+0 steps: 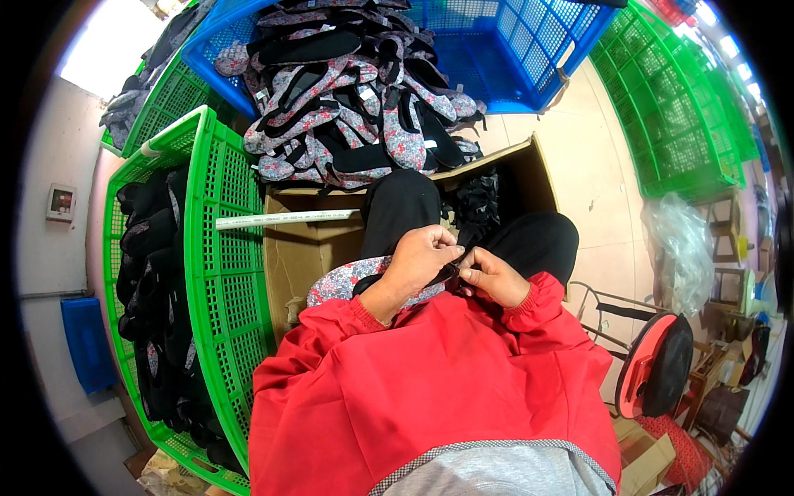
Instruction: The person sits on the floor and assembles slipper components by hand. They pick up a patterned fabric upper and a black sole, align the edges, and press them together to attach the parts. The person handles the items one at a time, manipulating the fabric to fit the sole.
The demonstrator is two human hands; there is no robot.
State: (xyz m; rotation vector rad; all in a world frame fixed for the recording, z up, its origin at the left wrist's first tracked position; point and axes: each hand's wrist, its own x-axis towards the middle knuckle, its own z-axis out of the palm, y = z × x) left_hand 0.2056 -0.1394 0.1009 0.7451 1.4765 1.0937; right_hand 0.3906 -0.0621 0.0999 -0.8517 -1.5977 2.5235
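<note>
Left hand (418, 263), right hand (495, 279): pinching small dark piece (453, 279) beside grey-red floral fabric shoe (341, 281), seemingly unfinished. Heaped matching shoes (401, 128) lying ahead, status unclear.

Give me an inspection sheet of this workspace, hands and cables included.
Surface: lap in black trousers, pale tiled floor beyond.
Work items: floral shoe at the lap, partly covered; shoe pile heaped at the blue crate; dark shoes in the left green crate.
Clutter: white rod over the cardboard box; black scraps inside the box.
Hands: left hand and right hand close together, fingertips pinched; what they pinch is unclear.
Cables: nothing seen.
Surroundings: right-hand green crates, clear plastic bag.
</note>
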